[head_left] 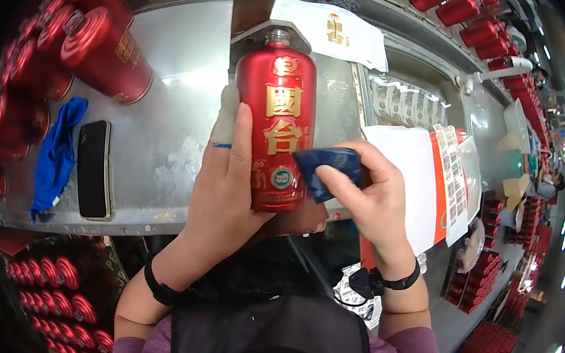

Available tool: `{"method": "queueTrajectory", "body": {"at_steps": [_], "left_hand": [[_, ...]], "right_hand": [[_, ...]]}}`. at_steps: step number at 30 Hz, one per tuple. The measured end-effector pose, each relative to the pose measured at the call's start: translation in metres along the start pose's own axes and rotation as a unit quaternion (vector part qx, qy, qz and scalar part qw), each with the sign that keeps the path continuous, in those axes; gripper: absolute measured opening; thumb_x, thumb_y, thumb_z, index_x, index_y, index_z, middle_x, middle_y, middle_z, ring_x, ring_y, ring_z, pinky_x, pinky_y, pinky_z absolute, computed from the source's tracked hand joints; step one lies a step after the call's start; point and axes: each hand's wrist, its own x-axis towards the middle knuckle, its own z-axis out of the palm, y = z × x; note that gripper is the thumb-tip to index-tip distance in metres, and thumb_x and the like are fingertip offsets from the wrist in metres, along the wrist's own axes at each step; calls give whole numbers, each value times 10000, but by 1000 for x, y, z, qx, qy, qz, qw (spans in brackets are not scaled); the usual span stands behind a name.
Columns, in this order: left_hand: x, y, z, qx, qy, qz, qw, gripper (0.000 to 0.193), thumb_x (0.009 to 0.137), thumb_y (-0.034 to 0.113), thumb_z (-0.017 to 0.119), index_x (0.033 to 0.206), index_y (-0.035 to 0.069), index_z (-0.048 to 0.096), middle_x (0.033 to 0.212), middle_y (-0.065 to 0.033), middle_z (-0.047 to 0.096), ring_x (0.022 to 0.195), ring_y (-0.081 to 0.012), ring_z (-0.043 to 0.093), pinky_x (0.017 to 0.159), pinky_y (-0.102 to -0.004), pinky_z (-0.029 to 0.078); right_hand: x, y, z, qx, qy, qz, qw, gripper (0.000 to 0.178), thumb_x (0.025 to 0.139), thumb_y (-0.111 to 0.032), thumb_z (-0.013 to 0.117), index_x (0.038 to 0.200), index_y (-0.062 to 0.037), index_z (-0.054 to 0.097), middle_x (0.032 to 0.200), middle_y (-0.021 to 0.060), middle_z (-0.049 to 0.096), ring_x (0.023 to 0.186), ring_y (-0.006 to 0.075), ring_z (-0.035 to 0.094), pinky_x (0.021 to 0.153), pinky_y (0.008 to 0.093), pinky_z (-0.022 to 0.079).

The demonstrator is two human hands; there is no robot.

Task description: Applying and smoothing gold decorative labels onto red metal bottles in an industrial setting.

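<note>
Head view: over the near edge of the bench (173, 108), from where I'm standing, sits a red bottle (282, 112), its neck (277, 37) pointing away from the worker. The left hand (226, 178) grips its left side, fingers stretched along it; the right hand (369, 192) pinches a dark blue pad (329, 169) against its lower right side. Leftward, a black phone (95, 168) lies beside a blue cloth (60, 158), near red canisters (107, 54).

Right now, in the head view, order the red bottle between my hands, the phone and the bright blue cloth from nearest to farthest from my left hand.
From your left hand:
1. Red bottle: touching it, on its right.
2. Phone: to its left, flat on the metal table.
3. Bright blue cloth: farther left, past the phone.
</note>
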Motion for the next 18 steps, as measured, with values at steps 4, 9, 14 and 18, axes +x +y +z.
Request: {"method": "queueTrajectory", "body": {"at_steps": [4, 9, 14, 18], "left_hand": [[3, 1, -3, 12, -19, -15, 1000, 1242, 632, 263, 913, 1535, -36, 115, 1280, -259, 503, 1069, -414, 535, 915, -450, 443], [0, 0, -3, 9, -5, 9, 1000, 1258, 618, 276, 929, 1531, -43, 125, 1314, -260, 487, 1150, -417, 525, 975, -440, 433], [4, -4, -6, -12, -15, -7, 1000, 1258, 612, 254, 934, 1531, -44, 128, 1348, -253, 473, 1207, -407, 515, 1009, -430, 425], [3, -7, -5, -25, -31, 3, 999, 1257, 629, 263, 920, 1519, -79, 101, 1308, -259, 490, 1112, -409, 540, 938, -438, 454]], "right_hand": [[-3, 48, -19, -41, 59, 76, 995, 192, 833, -93, 729, 988, 15, 697, 837, 85, 648, 709, 138, 617, 648, 272, 489], [-8, 7, 5, -57, 12, -48, 997, 198, 836, -109, 727, 1004, -14, 685, 838, 86, 654, 774, 174, 635, 691, 284, 486], [1, 45, -9, -3, 82, 45, 996, 184, 836, -131, 727, 973, -12, 698, 839, 104, 669, 759, 174, 648, 681, 296, 503], [-9, 14, 11, -26, 44, -113, 992, 203, 829, -123, 727, 995, -10, 697, 828, 117, 662, 782, 166, 660, 673, 290, 511]]}}
